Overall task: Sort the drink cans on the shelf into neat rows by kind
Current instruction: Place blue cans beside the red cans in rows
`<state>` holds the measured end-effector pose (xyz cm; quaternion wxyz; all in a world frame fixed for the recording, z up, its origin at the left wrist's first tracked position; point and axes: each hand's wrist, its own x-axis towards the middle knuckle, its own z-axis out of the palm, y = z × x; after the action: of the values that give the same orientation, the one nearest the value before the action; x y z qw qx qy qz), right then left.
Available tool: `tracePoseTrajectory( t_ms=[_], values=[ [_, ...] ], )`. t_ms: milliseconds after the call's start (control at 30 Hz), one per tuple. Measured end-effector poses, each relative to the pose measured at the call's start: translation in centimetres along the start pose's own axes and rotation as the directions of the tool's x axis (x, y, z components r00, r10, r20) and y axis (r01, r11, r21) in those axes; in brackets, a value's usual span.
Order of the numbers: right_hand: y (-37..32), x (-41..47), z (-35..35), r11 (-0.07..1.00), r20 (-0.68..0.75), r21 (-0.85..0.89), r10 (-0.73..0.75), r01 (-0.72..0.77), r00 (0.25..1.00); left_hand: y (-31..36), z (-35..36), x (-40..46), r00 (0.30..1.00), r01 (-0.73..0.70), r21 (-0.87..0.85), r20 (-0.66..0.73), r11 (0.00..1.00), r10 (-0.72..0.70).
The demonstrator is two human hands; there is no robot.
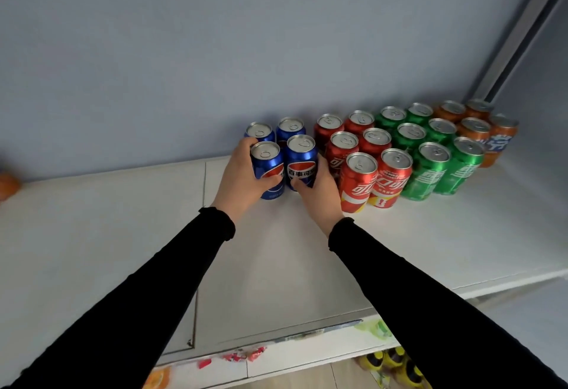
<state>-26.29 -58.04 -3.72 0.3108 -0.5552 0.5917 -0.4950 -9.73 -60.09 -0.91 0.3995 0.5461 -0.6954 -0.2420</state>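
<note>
Cans stand in rows by colour on the white shelf point(123, 235), against the wall. My left hand point(238, 178) grips the front left blue can point(266, 170). Around the front right blue can point(301, 161) my right hand point(319, 188) is wrapped. Behind these stand two more blue cans point(290, 128). To the right come several red cans point(358, 185), then several green cans point(428, 171), then several orange cans point(501, 139) at the far right. All cans are upright.
An orange object point(7, 185) sits at the shelf's far left edge. A metal upright point(519, 38) runs up at the right. Coloured packets point(242, 356) and yellow items point(390, 361) lie on a lower level below the shelf's front edge.
</note>
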Motion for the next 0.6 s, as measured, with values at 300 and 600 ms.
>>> tracePoseTrajectory(
  t_ms=[300, 600],
  values=[
    [-0.4, -5.6, -1.8, 0.941, 0.344, -0.265, -0.113, 0.212, 0.932, 0.2, -1.2, -6.6, 0.991, 0.125, 0.254, -0.082, 0.959, -0.107],
    [-5.4, -9.4, 5.4, 0.66, 0.714, -0.375, -0.243, 0.651, 0.657, -3.6, -11.9, -17.2, 0.987, 0.157, 0.589, -0.115, 0.793, -0.11]
  ],
)
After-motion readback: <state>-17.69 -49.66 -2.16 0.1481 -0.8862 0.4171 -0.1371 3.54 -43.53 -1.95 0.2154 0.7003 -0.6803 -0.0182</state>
